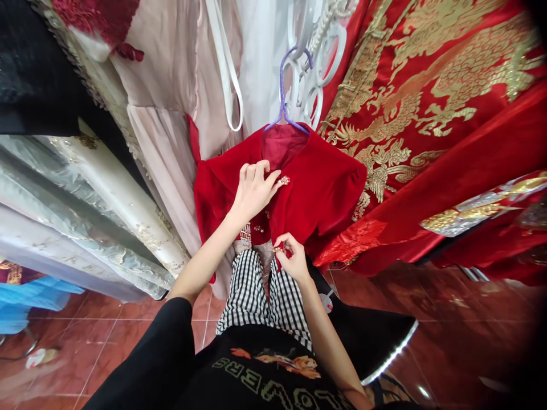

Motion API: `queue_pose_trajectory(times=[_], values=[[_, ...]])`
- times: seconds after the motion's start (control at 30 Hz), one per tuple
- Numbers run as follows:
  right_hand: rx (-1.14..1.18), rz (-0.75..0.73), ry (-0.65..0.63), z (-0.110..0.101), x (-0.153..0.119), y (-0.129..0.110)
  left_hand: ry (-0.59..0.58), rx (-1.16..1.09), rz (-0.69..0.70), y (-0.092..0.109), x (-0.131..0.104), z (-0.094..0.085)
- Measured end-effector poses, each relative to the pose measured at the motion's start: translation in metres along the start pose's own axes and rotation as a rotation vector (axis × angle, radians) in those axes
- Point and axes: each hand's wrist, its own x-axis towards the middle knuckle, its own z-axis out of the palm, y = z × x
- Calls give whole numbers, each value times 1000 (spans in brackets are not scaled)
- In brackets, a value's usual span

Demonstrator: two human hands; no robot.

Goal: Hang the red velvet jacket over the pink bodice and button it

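Red tile floor [98, 347] shows as open room low on both sides of me, partly taken on the right by a black panel [371, 330] with a lit rim. Head view: garments crowd both flanks, pale pink dress [164, 142] close behind the left sleeve, gold-patterned red garment [397, 114] close by the right one. Red jacket [325, 188] hangs between them, in front of me, on a purple hanger [282, 85]. My left hand [273, 175] is pinched on its front edge below the collar, thumb at a beaded button [284, 180]. My right hand [282, 248] pinches the lower front edge, fingers curled.
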Motion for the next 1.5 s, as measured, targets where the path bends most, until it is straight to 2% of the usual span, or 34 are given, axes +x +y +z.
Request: queue_pose_trajectory(times=[0.13, 0.3, 0.47, 0.53, 0.63, 0.8, 0.9, 1.0, 1.03, 1.13, 1.2, 1.27, 1.37, 1.43, 1.5], values=[[-4, -9, 22, -3, 0, -2, -101, 43, 111, -7, 9, -1], [-30, -100, 23, -14, 10, -13, -145, 31, 182, -8, 12, -9], [-151, -220, 239, -35, 64, -45, -188, -120, 252, -10, 17, -8], [-201, -230, 251, -40, 87, -55, -217, -181, 254, -13, 18, -6], [-213, -245, 197, -38, 106, -61, -224, -258, 219, -16, 17, -6], [-171, -275, 172, -25, 107, -58, -131, -412, 66, -17, 12, -5], [-229, -231, 302, -22, 106, -64, -73, -469, 9, -18, 10, -3], [-193, -215, 442, -20, 113, -80, -25, -510, -10, -21, 9, 1], [-148, -234, 423, -17, 117, -87, -10, -514, -22, -22, 8, 2], [-54, -283, 240, -3, 131, -100, 44, -482, -71, -27, 6, 4], [-75, -231, 161, 8, 138, -98, 87, -423, -93, -31, 5, 1], [-147, -120, 163, 13, 138, -88, 131, -345, -107, -36, 4, -6], [-331, -60, 312, 0, 125, -68, 224, -239, -162, -44, 9, -19], [-476, -116, 452, -21, 116, -60, 279, -184, -205, -48, 17, -26], [-594, -139, 539, -50, 115, -59, 278, -120, -217, -52, 26, -32]])
